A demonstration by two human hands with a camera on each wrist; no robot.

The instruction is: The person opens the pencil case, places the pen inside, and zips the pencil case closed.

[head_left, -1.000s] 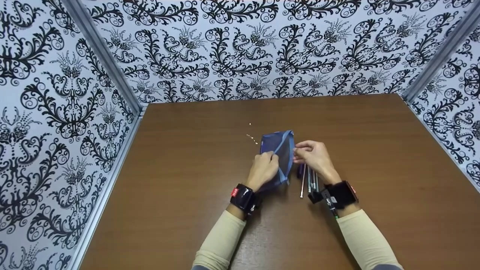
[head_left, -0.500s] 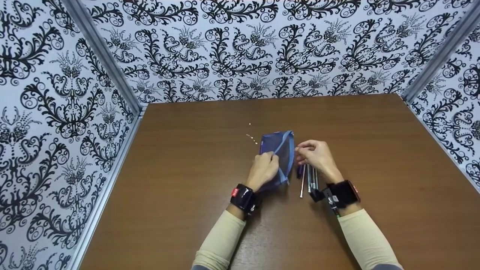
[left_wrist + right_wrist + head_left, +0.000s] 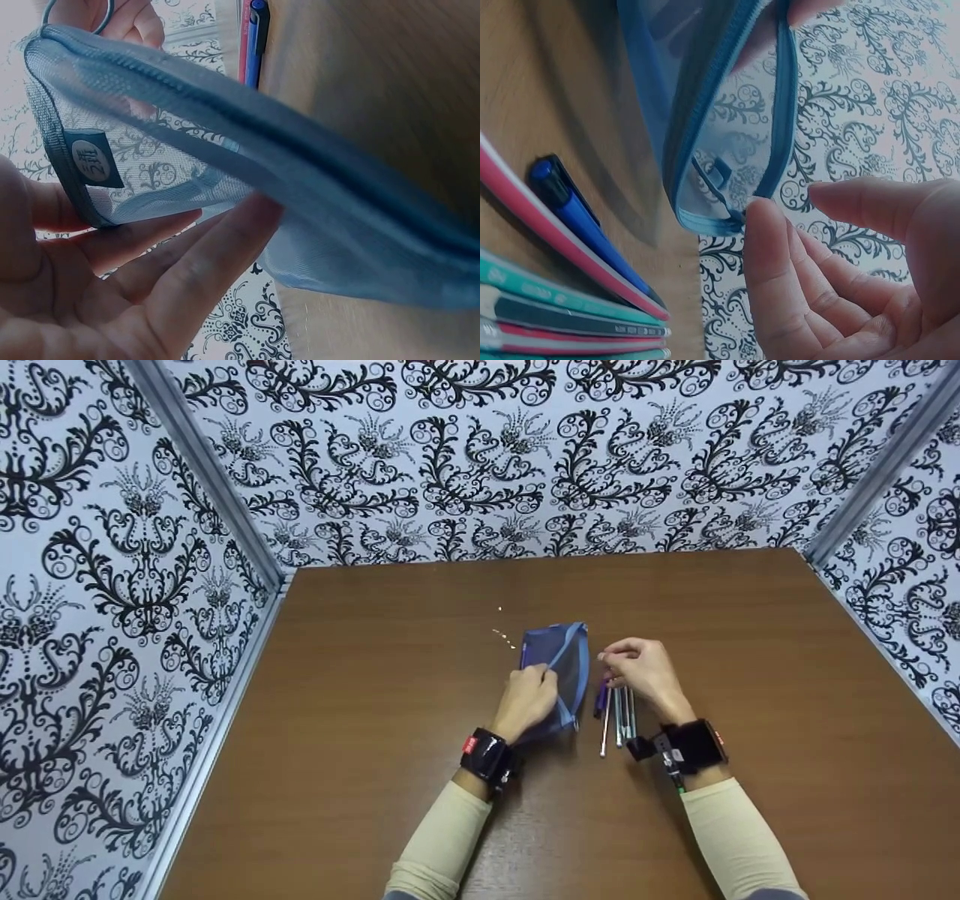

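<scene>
In the head view my left hand [image 3: 529, 701] holds a blue mesh zipper pouch [image 3: 541, 646], its mouth gaping to the right. The left wrist view shows the fingers [image 3: 217, 259] against the pouch's edge, near a small dark label [image 3: 94, 159]. Just right of the opening hovers my right hand [image 3: 643, 669], touching nothing, with thumb and index finger apart. Below it, pencils and a pen lie on the table. The right wrist view makes out a blue pen [image 3: 589, 232], a red-and-white striped pencil [image 3: 562, 238] and a green pencil [image 3: 562, 295] among several.
The brown wooden table [image 3: 360, 720] meets patterned wall panels at the back [image 3: 480, 457] and on both sides. Small white specks [image 3: 504, 637] lie on the tabletop, left of the pouch's far end.
My right hand has drawn a little to the right, away from the pouch's opening, so more of the pen and pencils shows. The left hand and pouch stay in place.
</scene>
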